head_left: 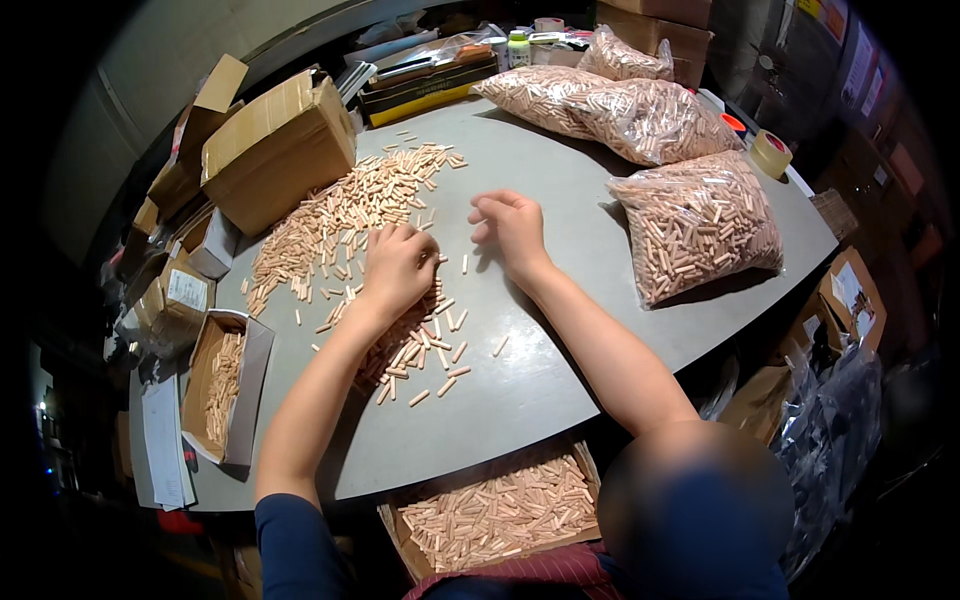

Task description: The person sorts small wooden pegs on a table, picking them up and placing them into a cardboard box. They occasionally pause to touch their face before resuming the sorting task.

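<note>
Small wooden dowel pins (345, 215) lie in a loose heap on the grey table, with more of them (425, 350) scattered below and to the right. My left hand (400, 265) rests over the heap's right part, its fingers curled inward; whatever they hold is hidden. To its right, just above the table, my right hand (512, 232) has its fingers loosely bent and apart, with no dowel visible in it. A few single pins lie near my right hand and forearm.
Clear plastic bags full of dowels (705, 230) stand on the right. A tilted cardboard box (285, 150) backs the heap. At left is a small open box (240, 400) with dowels; below the table's front edge, a larger carton (405, 545) holds many. A tape roll (770, 153) sits far right.
</note>
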A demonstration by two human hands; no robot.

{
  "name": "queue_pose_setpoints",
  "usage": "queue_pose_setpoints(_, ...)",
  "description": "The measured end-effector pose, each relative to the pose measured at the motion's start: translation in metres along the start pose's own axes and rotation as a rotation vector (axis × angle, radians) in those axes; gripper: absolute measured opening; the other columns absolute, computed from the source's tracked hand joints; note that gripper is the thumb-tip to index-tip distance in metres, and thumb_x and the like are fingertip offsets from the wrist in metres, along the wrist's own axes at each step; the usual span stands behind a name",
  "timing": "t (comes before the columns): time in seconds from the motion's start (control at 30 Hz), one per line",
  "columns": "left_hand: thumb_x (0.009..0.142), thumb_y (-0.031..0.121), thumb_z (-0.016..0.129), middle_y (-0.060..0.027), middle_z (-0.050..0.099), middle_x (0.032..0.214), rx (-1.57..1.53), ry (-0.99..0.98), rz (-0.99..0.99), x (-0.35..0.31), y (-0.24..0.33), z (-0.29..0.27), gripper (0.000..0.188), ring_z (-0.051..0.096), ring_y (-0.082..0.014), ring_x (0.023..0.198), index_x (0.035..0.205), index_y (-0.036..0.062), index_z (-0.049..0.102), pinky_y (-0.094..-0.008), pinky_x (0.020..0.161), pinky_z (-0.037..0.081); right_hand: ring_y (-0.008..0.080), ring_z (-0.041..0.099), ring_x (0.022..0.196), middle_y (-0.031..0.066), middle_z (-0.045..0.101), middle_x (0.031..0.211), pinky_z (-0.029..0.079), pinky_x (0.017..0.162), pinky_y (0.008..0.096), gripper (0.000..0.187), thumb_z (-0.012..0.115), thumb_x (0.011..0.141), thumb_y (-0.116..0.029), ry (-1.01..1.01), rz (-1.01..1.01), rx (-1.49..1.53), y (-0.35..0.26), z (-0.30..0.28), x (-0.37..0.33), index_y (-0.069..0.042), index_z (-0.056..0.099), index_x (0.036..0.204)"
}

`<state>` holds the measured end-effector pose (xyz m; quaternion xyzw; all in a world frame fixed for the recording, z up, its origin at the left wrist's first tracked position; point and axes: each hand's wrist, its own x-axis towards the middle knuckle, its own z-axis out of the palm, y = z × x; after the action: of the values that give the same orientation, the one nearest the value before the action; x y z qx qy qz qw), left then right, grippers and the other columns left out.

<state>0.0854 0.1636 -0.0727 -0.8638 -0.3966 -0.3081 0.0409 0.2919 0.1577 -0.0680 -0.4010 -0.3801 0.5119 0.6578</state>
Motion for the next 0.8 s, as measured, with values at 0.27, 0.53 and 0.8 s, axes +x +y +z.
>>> queue_pose_setpoints(0.27, 0.083, 0.020, 0.072, -0.0125, 0.072, 0.089, -0.099, 0.061, -0.160, 0.025, -0.033, -0.007, 0.015, 0.063, -0.0315, 0.092, 0.086, 0.0066, 0.076, -0.0443, 0.087, 0.046, 0.0147, 0.063, 0.053, 0.0100, 0.069, 0.078, 0.052, 0.050, 0.0265, 0.015, 0.061, 0.094, -0.008, -0.022, -0.022, 0.001, -0.002, 0.006, -0.003, 0.004, 0.070, 0.097)
queue_pose_setpoints(0.53, 0.085, 0.029, 0.076, -0.0130, 0.072, 0.084, -0.041, -0.255, -0.048, 0.026, 0.043, -0.004, 0.025, 0.064, -0.0327, 0.091, 0.082, 0.0043, 0.075, -0.0452, 0.090, 0.045, 0.0151, 0.065, 0.054, 0.0110, 0.070, 0.078, 0.052, 0.050, 0.0271, 0.016, 0.060, 0.093, -0.008, -0.001, -0.042, -0.023, 0.000, -0.003, 0.004, 0.004, 0.070, 0.096)
queue_pose_setpoints(0.8, 0.091, 0.019, 0.071, -0.0128, 0.067, 0.079, -0.289, -0.047, -0.245, -0.024, 0.008, -0.059, 0.021, 0.063, -0.0253, 0.078, 0.085, -0.0014, 0.071, -0.0369, 0.072, 0.048, 0.0155, 0.066, 0.054, 0.0115, 0.071, 0.079, 0.053, 0.049, 0.0280, 0.016, 0.058, 0.091, -0.005, -0.064, 0.020, -0.066, -0.004, -0.003, 0.004, 0.005, 0.070, 0.097)
